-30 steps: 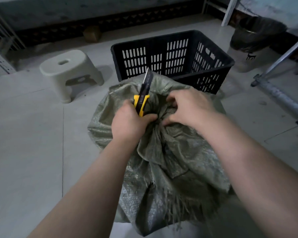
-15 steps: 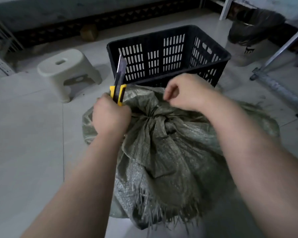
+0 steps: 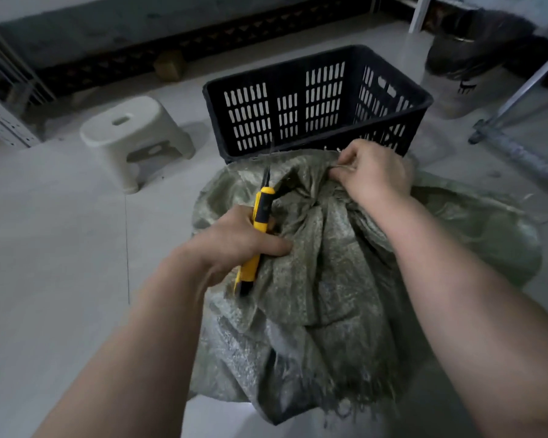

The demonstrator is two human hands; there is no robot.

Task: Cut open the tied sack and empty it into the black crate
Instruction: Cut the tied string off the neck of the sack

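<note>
- My left hand [image 3: 234, 238] is closed around the yellow-and-black utility knife [image 3: 257, 229]; the blade points away from me toward the far side, and the handle's butt end shows below my fist.
- My left thumb lies flat against the sack [image 3: 329, 279], just right of the knife handle.
- My right hand [image 3: 374, 173] is pinched shut on a fold of sack fabric at the sack's far edge, knuckles up.
- The sack is green woven material and lies on the floor [image 3: 54, 248] between me and the black crate [image 3: 317, 102]. Its neck is gathered into a bunch between my two hands; the near edge is frayed.
- The black crate stands upright on the floor just beyond the sack, open side up. The sack's far edge touches or overlaps its near wall.
- A white stool [image 3: 133, 134] stands to the left of the crate, apart from it.
</note>
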